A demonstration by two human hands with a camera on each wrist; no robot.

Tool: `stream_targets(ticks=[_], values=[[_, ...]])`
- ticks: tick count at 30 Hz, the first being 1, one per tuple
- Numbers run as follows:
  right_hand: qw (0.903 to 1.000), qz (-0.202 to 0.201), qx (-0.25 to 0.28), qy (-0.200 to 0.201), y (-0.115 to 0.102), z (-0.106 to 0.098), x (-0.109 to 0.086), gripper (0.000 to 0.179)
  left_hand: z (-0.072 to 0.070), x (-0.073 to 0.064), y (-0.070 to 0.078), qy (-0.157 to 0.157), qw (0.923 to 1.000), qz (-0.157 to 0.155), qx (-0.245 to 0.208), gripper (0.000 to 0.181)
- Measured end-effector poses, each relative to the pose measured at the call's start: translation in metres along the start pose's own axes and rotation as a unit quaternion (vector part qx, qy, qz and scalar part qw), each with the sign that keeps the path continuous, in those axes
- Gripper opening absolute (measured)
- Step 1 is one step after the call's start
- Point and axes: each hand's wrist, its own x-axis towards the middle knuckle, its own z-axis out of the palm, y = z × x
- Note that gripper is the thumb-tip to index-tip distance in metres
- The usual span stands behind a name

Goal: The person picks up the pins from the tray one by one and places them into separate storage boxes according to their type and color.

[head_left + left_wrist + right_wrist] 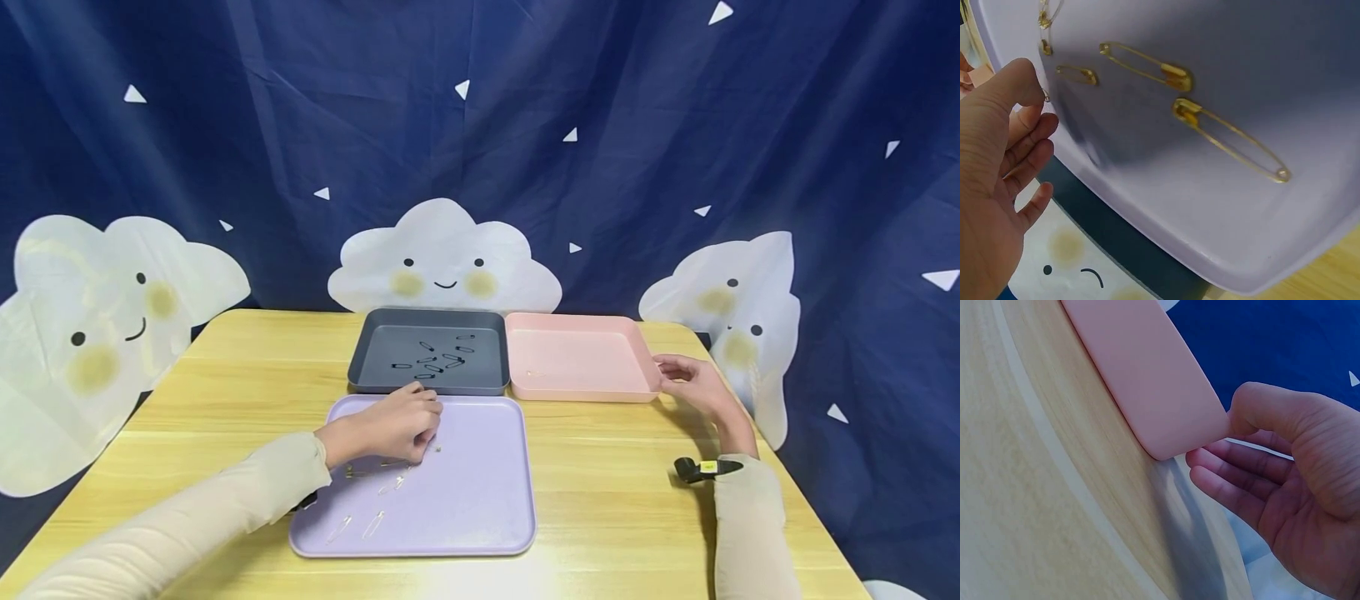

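Note:
Over the lilac tray [480, 483], my left hand [401, 423] has thumb and forefinger together at a gold safety pin [1047, 95], mostly hidden by the fingers. Several more gold safety pins [1229, 140] lie on this tray, near and below the hand. My right hand [693, 383] touches the outside of the pink tray [581, 393] near its front right corner. In the right wrist view, its fingers [1229, 487] are loosely bent beside that corner, apart from one another. One small gold pin [535, 373] lies inside the pink tray.
Behind the lilac tray stands a dark grey tray [480, 387] holding several black safety pins [433, 367]. It sits side by side with the pink one. Wooden table [600, 500] extends around the trays. A blue curtain [525, 167] with clouds hangs behind.

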Motion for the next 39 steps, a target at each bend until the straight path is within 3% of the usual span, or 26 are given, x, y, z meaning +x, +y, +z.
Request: stream_targets(ticks=[6,17,22,31,39], values=[[0.9998,-0.007,0.019,-0.003,0.0,0.0,-0.001,0.046,-0.007,0.008,0.0,0.038,0.9983,0.015,0.042,0.023],[0.9998,-0.003,0.02,-0.006,0.0,-0.001,0.0,0.047,-0.03,0.033,-0.005,0.07,0.9964,0.014,0.045,0.017],[0.9999,0.005,0.007,-0.007,0.001,-0.003,0.001,0.047,-0.042,0.05,-0.007,0.105,0.9941,0.008,0.029,0.017],[0.9998,0.018,0.001,-0.003,-0.003,-0.003,-0.001,0.047,-0.056,0.087,-0.006,0.2,0.9795,0.012,0.022,0.01],[0.9996,0.027,-0.004,-0.002,-0.006,-0.002,-0.002,0.048,-0.056,0.122,-0.004,0.23,0.973,0.009,-0.015,0.006]])
